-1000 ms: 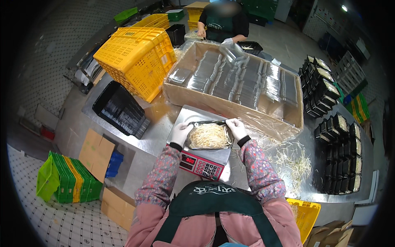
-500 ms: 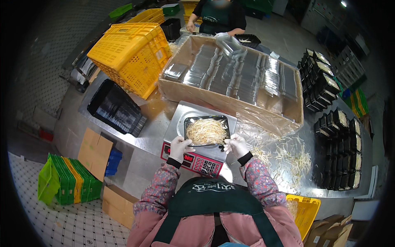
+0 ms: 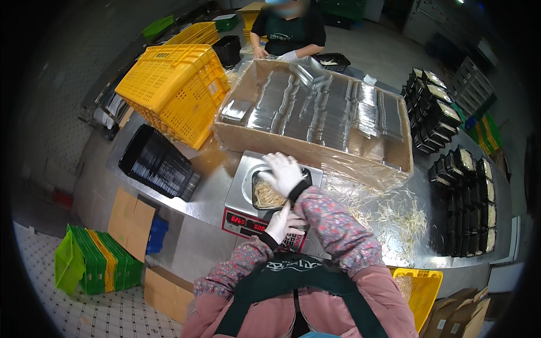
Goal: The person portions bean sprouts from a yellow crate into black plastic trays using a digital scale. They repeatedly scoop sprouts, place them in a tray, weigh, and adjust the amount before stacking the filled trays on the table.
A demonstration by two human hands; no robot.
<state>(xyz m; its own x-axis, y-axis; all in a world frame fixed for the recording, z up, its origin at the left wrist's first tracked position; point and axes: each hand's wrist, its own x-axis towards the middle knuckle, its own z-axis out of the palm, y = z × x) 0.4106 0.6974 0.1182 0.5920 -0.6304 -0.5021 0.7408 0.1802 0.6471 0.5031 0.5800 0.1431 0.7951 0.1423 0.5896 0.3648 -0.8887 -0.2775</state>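
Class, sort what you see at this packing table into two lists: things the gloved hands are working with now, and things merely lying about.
In use:
right hand, reaching over the tray
left hand, at the scale's front
black tray of sprouts
scale under the tray

Lying about:
yellow crate
cardboard box of clear lids
stacked black trays
loose sprouts on the table
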